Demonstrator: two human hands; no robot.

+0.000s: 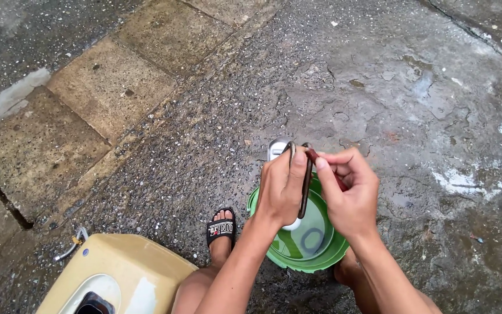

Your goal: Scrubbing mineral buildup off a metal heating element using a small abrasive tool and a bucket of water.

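Two hands over a green plastic basin [326, 256] on wet concrete ground [425, 99]. L hand [283, 189]: clenched round a dark rubber ring [305, 192] and a silver metal part [277, 146] w/ a white end below. R hand [350, 195]: fingertips pinching ring's top, w/ a reddish bit showing at the pinch. Basin interior: second dark ring [313, 239] lying flat. Nearby: foot in black sandal [221, 228], left of basin; beige ceramic fixture [123, 273], bottom left; paving slabs [111, 87], upper left.
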